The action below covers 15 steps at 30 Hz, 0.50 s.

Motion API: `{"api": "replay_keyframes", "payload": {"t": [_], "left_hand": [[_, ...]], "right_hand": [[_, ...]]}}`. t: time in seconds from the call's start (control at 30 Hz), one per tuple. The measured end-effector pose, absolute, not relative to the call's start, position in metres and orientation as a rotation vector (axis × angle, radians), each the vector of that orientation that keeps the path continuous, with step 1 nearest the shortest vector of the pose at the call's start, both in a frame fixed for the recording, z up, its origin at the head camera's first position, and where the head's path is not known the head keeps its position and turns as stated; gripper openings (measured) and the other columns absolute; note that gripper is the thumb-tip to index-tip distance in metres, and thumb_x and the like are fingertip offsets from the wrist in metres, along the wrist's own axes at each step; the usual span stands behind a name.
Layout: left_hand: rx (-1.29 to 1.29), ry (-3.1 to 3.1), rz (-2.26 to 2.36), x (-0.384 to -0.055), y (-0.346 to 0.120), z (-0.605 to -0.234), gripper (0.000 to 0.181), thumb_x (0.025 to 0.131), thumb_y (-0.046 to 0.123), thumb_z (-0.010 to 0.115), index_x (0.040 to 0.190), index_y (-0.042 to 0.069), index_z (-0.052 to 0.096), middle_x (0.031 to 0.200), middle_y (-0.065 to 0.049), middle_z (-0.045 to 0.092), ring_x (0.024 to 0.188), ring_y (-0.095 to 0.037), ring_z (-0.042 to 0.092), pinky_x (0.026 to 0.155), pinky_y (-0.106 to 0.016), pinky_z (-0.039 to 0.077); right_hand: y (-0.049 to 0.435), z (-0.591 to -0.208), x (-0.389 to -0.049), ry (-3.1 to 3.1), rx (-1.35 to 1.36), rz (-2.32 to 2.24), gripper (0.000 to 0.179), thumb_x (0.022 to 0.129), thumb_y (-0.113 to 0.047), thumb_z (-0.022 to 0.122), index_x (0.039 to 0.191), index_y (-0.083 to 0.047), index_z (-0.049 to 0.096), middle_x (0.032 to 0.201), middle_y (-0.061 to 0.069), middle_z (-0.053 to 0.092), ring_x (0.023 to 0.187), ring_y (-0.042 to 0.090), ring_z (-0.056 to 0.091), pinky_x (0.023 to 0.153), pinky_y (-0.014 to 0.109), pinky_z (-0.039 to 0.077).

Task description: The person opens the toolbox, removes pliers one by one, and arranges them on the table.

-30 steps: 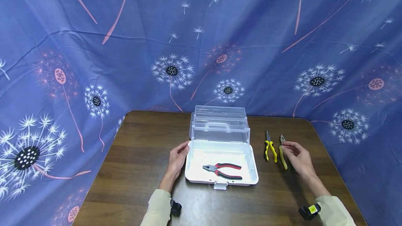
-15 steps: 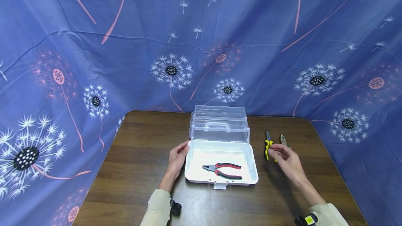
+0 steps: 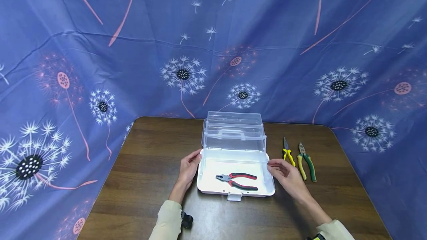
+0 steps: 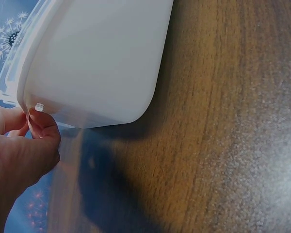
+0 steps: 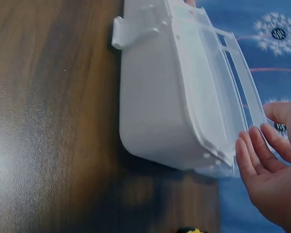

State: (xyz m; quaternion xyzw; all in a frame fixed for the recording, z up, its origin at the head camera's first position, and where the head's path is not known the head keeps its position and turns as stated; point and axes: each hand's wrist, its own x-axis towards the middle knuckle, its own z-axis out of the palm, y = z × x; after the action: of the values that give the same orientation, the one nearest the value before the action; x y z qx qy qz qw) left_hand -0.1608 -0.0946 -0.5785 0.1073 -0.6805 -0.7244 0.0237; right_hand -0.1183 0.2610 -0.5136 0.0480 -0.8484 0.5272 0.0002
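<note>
A white toolbox (image 3: 203, 187) with its clear lid (image 3: 233, 121) raised stands on the table. Inside lie combination pliers (image 3: 243, 187) with red and black handles. At the box's left side, my left hand (image 3: 187, 169) pinches the rim between thumb and fingers, as the left wrist view also shows. My right hand (image 3: 289, 179) is at the right rim, its fingertips (image 5: 254, 131) beside the box's back corner and the thumb apart from them, nothing between. Behind that hand lie yellow-and-black long-nose pliers (image 3: 288, 155), partly covered by it. Yellow-and-green pliers (image 3: 311, 166) lie farther right.
The wooden table (image 3: 146, 158) extends on both sides of the box and in front of it. A blue curtain (image 3: 140, 69) with dandelion prints hangs right behind the table's back edge and along both sides. The box's front latch (image 3: 234, 197) hangs down.
My right hand has moved left, from over the yellow-and-green pliers, past the yellow-and-black ones, to the box's right rim. The left hand and the pliers have stayed in place.
</note>
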Motion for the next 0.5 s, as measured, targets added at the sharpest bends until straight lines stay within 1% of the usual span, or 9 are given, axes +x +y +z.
{"api": "replay_keyframes", "payload": {"t": [0.17, 0.33, 0.5], "left_hand": [[0.322, -2.094, -2.244, -0.161, -0.095, -0.58, 0.03, 0.102, 0.006, 0.062, 0.13, -0.002, 0.068, 0.127, -0.019, 0.069, 0.102, -0.013, 0.062, 0.086, -0.02, 0.049], [0.307, -2.077, -2.257, -0.16, -0.094, -0.578, 0.032, 0.102, 0.006, 0.062, 0.131, -0.005, 0.066, 0.127, -0.022, 0.067, 0.103, -0.015, 0.062, 0.086, -0.019, 0.049], [0.305, -2.078, -2.27, -0.158, -0.094, -0.576, 0.033, 0.103, 0.006, 0.061, 0.133, -0.007, 0.064, 0.129, -0.024, 0.066, 0.103, -0.013, 0.061, 0.084, -0.019, 0.049]], "right_hand": [[0.246, -0.52, -0.117, -2.726, 0.236, 1.613, 0.028, 0.096, -0.016, 0.074, 0.119, 0.0, 0.07, 0.113, 0.014, 0.073, 0.099, 0.013, 0.068, 0.087, 0.021, 0.054], [0.231, -0.53, -0.119, -2.794, 0.354, 1.554, 0.026, 0.096, -0.016, 0.074, 0.119, -0.003, 0.071, 0.111, 0.012, 0.074, 0.1, 0.014, 0.069, 0.091, 0.031, 0.055], [0.218, -0.542, -0.124, -2.817, 0.442, 1.53, 0.028, 0.096, -0.017, 0.074, 0.119, -0.001, 0.071, 0.111, 0.012, 0.074, 0.1, 0.016, 0.069, 0.092, 0.04, 0.056]]}}
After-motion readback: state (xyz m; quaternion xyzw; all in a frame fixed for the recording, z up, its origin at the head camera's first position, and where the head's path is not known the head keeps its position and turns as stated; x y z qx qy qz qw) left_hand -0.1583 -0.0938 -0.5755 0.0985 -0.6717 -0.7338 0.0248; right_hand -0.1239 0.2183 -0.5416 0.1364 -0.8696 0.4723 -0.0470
